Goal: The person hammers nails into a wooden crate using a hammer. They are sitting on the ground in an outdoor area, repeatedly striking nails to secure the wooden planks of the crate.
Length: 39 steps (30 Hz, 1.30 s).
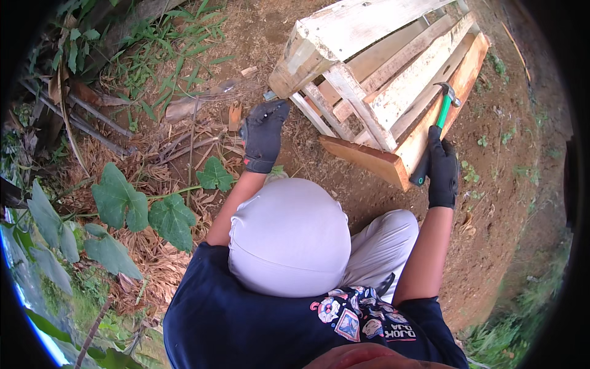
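My right hand (444, 169), in a black glove, is wrapped round the black grip of a claw hammer (444, 112). The hammer has a green shaft and a metal head, and it lies over the edge of a wooden crate (424, 58). This slatted crate rests tilted on the soil, its boards pale and stained, with browner planks along the near and right sides. Beside the crate's left corner is my left hand (264, 136), also black-gloved, with its fingers curled closed. A small greyish piece (270, 95) shows just beyond its fingers; whether the hand holds anything is hidden.
A small wood offcut (235, 117) stands left of my left hand. Dry leaves (161, 264), a log piece (182, 108) and broad-leaved vines (121, 197) spread over the left side. Grass (178, 52) grows at the far left. Bare brown soil (485, 246) lies at right.
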{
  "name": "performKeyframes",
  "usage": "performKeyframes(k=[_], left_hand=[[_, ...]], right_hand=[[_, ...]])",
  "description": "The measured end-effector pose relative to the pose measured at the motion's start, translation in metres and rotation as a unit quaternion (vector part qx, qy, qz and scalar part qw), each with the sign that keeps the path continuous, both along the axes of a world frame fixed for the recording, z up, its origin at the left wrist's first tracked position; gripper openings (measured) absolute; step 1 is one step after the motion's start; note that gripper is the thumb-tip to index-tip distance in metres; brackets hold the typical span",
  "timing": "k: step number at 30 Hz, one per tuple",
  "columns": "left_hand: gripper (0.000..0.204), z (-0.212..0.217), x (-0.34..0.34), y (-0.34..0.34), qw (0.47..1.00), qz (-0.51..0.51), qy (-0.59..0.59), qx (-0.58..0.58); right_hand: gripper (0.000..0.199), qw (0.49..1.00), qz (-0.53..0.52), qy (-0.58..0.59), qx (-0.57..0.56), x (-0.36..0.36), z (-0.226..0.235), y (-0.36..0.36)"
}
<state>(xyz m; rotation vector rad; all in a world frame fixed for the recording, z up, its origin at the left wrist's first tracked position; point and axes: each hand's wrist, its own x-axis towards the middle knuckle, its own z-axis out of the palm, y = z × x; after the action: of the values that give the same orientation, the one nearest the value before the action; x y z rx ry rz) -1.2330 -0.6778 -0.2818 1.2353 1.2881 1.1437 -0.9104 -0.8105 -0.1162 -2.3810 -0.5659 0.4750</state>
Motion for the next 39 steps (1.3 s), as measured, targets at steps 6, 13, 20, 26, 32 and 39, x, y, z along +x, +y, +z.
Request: performKeyframes(k=[6, 13, 20, 26, 32, 39], left_hand=[[0.024, 0.038, 0.008, 0.155, 0.979, 0.122, -0.163, 0.007], [0.026, -0.025, 0.059, 0.206, 0.95, -0.045, -0.302, -0.066], [0.018, -0.048, 0.127, 0.102, 0.957, -0.017, -0.27, -0.102], [0.017, -0.071, 0.133, 0.086, 0.942, -0.003, -0.317, -0.114], [0.021, -0.042, 0.097, 0.05, 0.986, 0.024, -0.149, -0.065], [0.019, -0.067, 0.045, -0.033, 0.98, -0.062, -0.113, -0.152]], right_hand=[[0.057, 0.945, -0.052, 0.24, 0.216, 0.018, -0.022, 0.016], [0.044, 0.973, -0.066, 0.126, 0.181, 0.016, -0.021, 0.025], [0.058, 0.971, -0.015, 0.153, 0.183, 0.097, -0.004, -0.025], [0.069, 0.999, 0.023, 0.022, 0.041, 0.124, -0.009, -0.029], [0.047, 0.917, 0.069, -0.325, -0.222, 0.093, 0.014, -0.041], [0.031, 0.873, 0.109, -0.448, -0.155, 0.11, 0.022, -0.083]])
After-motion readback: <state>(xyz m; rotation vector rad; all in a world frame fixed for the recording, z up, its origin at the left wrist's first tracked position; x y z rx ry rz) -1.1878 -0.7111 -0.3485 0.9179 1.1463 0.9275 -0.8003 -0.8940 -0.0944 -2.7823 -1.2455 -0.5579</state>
